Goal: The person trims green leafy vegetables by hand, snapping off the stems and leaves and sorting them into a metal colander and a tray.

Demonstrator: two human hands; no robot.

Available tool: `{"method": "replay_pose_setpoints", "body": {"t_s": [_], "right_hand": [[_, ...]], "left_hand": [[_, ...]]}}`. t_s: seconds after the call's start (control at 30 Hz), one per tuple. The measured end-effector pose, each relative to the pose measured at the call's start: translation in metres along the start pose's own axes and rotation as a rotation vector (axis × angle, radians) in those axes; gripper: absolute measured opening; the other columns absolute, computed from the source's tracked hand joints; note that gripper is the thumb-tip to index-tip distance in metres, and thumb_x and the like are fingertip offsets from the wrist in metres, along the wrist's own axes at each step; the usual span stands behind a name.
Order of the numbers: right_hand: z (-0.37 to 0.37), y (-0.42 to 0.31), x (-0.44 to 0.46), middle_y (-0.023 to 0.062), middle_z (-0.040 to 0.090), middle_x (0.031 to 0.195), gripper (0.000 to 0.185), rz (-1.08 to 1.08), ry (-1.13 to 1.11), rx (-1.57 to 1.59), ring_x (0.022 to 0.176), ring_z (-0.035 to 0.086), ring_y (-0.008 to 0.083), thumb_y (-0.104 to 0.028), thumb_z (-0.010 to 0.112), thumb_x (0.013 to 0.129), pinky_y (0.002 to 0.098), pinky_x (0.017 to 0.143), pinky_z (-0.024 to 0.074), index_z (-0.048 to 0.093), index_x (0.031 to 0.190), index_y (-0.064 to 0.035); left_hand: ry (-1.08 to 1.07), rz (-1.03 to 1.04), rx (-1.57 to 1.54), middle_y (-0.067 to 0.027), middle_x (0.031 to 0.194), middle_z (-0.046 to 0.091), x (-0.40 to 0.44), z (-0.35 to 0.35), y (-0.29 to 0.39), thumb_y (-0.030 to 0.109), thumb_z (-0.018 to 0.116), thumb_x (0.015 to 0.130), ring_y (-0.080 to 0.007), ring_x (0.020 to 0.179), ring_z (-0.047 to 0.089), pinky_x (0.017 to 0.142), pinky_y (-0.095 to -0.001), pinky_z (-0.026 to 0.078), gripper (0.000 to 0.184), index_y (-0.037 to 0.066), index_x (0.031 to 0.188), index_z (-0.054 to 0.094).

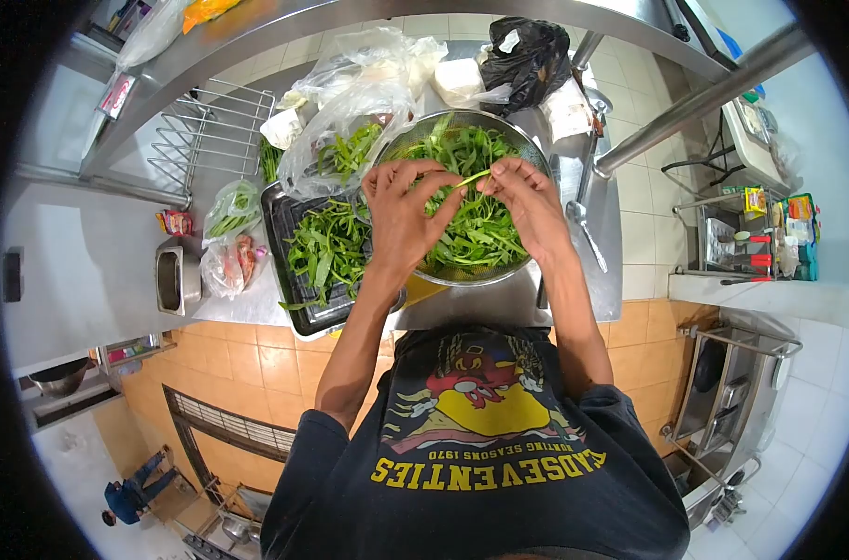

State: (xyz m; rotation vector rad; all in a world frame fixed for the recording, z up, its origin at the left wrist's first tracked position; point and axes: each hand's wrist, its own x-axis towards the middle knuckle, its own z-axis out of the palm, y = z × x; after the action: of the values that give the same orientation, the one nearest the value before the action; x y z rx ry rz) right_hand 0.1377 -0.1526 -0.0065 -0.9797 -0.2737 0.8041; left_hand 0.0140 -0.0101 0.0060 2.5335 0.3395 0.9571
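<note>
A short green stem (474,177) stretches between my two hands, above a metal colander (533,149) full of leafy greens (480,229). The left end of the stem is pinched by my left hand (406,210). My right hand (529,207) pinches the other end between thumb and finger. Left of the colander, a black tray (277,233) holds more leafy greens (326,245). Behind the tray, a clear plastic bag (303,154) has greens inside.
A black plastic bag (527,61) and a white bundle (459,81) lie behind the colander. Tongs (585,233) rest at its right. Small bags (230,266), a metal container (174,280) and a wire rack (214,131) are at the left. Another person (140,490) is far off, lower left.
</note>
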Motion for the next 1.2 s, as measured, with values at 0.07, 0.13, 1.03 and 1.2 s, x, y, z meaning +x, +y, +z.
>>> {"method": "replay_pose_setpoints", "body": {"t_s": [0.07, 0.13, 1.03, 1.2], "right_hand": [[0.002, 0.003, 0.0, 0.005, 0.066, 0.091, 0.017, -0.075, 0.039, -0.122, 0.083, 0.061, 0.0128, -0.015, 0.065, 0.095, 0.0258, 0.078, 0.0472, 0.063, 0.105, -0.0017], [0.004, 0.004, -0.001, 0.0046, 0.067, 0.093, 0.019, -0.188, 0.059, -0.322, 0.084, 0.061, 0.014, -0.017, 0.066, 0.094, 0.0272, 0.079, 0.0466, 0.064, 0.107, -0.0037], [0.015, -0.007, -0.005, 0.006, 0.066, 0.088, 0.009, -0.711, -0.041, -1.023, 0.089, 0.058, 0.0244, -0.005, 0.069, 0.083, 0.0371, 0.086, 0.0412, 0.069, 0.092, -0.0056], [0.009, -0.01, -0.004, 0.0072, 0.066, 0.091, 0.01, -0.571, 0.048, -0.827, 0.089, 0.06, 0.0198, -0.002, 0.069, 0.085, 0.0303, 0.082, 0.0459, 0.069, 0.095, -0.0029]], "left_hand": [[-0.023, -0.036, -0.014, 0.0044, 0.097, 0.067, 0.004, -0.004, 0.001, 0.026, 0.078, 0.078, -0.021, 0.1, 0.055, 0.092, -0.0421, 0.033, 0.017, 0.02, 0.094, 0.074], [-0.037, -0.072, -0.024, 0.0036, 0.093, 0.069, 0.005, -0.006, -0.001, 0.026, 0.077, 0.08, -0.021, 0.097, 0.056, 0.092, -0.0416, 0.033, 0.017, 0.02, 0.094, 0.074], [-0.221, -0.402, -0.713, -0.0015, 0.086, 0.071, 0.007, -0.004, -0.004, 0.016, 0.073, 0.087, -0.0141, 0.083, 0.06, 0.087, -0.0298, 0.044, 0.014, 0.007, 0.098, 0.073], [-0.209, -0.741, -1.094, 0.0012, 0.094, 0.068, 0.007, -0.004, -0.018, 0.021, 0.067, 0.095, -0.0089, 0.084, 0.059, 0.084, -0.0235, 0.045, 0.021, 0.006, 0.109, 0.069]]}}
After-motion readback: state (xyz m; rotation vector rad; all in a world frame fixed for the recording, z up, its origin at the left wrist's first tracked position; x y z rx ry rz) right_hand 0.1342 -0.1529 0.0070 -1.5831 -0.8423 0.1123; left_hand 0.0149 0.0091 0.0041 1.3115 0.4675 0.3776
